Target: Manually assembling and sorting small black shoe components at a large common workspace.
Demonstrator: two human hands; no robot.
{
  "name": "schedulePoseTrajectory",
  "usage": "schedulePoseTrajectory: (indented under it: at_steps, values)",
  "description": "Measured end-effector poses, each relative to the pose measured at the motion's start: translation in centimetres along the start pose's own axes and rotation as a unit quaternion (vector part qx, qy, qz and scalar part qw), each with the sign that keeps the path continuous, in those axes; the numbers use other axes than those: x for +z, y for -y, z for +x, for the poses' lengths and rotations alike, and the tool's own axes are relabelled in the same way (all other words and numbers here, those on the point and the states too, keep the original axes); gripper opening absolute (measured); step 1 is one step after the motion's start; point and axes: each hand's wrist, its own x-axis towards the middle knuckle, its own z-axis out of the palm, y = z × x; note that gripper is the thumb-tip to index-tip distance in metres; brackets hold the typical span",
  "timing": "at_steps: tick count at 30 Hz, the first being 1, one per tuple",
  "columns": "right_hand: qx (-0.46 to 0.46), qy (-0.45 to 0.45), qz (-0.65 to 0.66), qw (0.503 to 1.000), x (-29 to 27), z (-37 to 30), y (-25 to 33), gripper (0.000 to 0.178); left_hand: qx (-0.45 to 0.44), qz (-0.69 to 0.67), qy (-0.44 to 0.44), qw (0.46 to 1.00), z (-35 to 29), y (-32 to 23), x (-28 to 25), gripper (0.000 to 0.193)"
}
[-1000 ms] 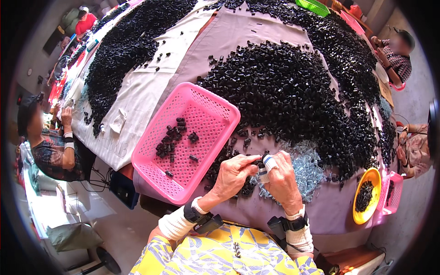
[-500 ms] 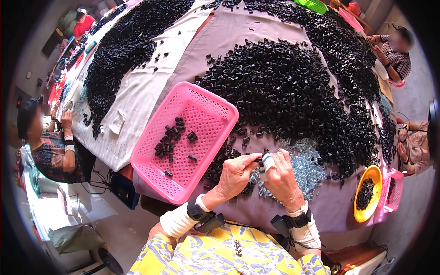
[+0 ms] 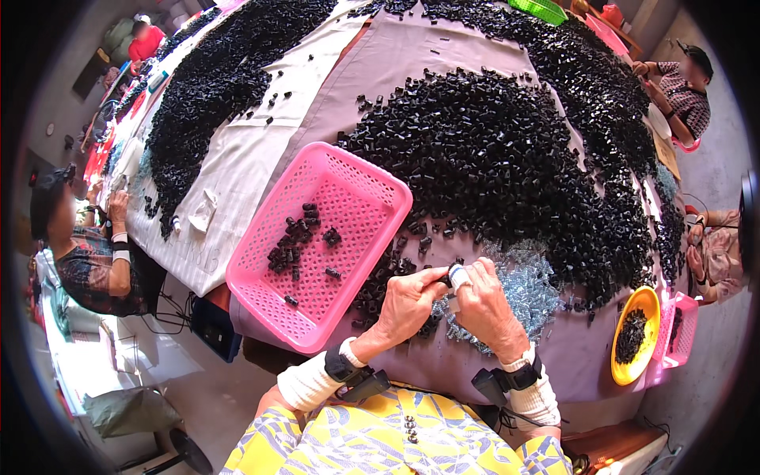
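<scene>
Both my hands meet above the table, just in front of the large heap of small black plastic parts (image 3: 475,150). My left hand (image 3: 405,307) is closed, its thumb and forefinger pinched on a small black part whose end shows at the fingertips. My right hand (image 3: 489,313) is curled closed against the left fingertips, white wraps with blue stripes on its fingers. What it grips is hidden. Beneath and beyond the right hand spreads a pile of small clear, bluish pieces (image 3: 522,289). Left of my hands, a pink perforated basket (image 3: 368,273) holds a small cluster of black pieces.
To the right stand a yellow bowl (image 3: 651,305) with dark bits and a pink basket (image 3: 682,336). A green basket (image 3: 538,9) sits at the far edge. Another black heap (image 3: 206,103) lies far left on pale cloth (image 3: 237,190). Co-workers sit at both sides.
My right hand has turned slightly over the left fingertips, its wrist shifting a little right. My left hand stays almost in place. The basket has not moved.
</scene>
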Motion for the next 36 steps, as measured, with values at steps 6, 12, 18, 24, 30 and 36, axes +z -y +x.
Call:
schedulePoseTrajectory:
  at_steps: [6, 12, 18, 24, 30, 36]
  values:
    - [0.05, -0.052, -0.028, 0.997, 1.0, 0.0, 0.2, 0.026, -0.162, -0.181, 0.057, 0.968, 0.5, 1.2, -0.3, 0.022]
    - [0.059, -0.077, 0.064, 0.993, 0.5, 0.4, -0.5, 0.032, -0.21, -0.25, 0.053, 0.944, 0.7, 0.8, -0.7, 0.024]
    - [0.073, -0.046, 0.064, 0.994, -0.2, 1.0, -0.2, 0.028, -0.219, -0.397, 0.086, 0.887, 0.6, 1.4, -0.7, 0.023]
    - [0.058, -0.061, 0.09, 0.992, 0.5, 0.8, -0.5, 0.023, -0.23, -0.456, 0.089, 0.855, 0.5, 2.0, -0.8, 0.029]
    - [0.01, -0.072, 0.139, 0.988, 0.7, -0.4, -0.4, 0.024, -0.248, -0.383, 0.12, 0.882, -0.9, 1.9, -0.7, 0.022]
    - [0.021, -0.047, 0.151, 0.987, 0.8, -1.1, -0.3, 0.029, -0.229, -0.345, 0.113, 0.903, -1.9, 1.8, -1.0, 0.019]
